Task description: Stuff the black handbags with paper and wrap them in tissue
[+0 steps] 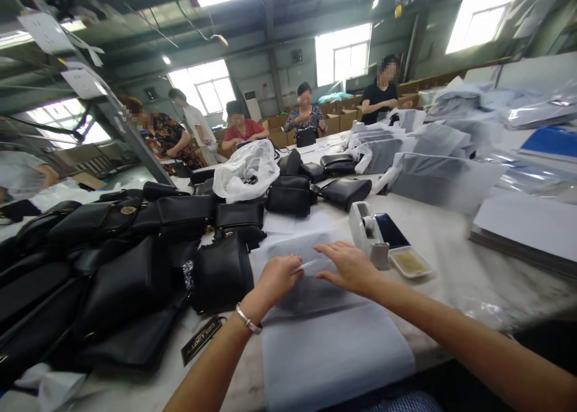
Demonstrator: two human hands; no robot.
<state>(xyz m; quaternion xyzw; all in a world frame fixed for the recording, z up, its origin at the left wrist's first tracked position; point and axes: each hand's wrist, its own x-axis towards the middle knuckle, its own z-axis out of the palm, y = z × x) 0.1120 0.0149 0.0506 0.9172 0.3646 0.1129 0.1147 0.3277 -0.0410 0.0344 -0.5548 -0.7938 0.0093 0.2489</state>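
White tissue paper (333,352) lies spread in front of me, its upper part folded over a dark shape that shows faintly through. My left hand (277,283), with a silver bracelet at the wrist, pinches a raised edge of the paper. Over the right side of the fold, my right hand (349,266) rests with thumb and fingers apart. Just left of the paper stands a black handbag (220,274) with a patterned scarf on it, and a black hang tag (201,339) lies in front of it.
A tape dispenser (367,235), a dark phone (391,230) and a small dish (410,262) sit to the right. Black bags (121,286) crowd the left. Wrapped bags (433,178) and a paper stack (532,226) are at right. Several people work across the table.
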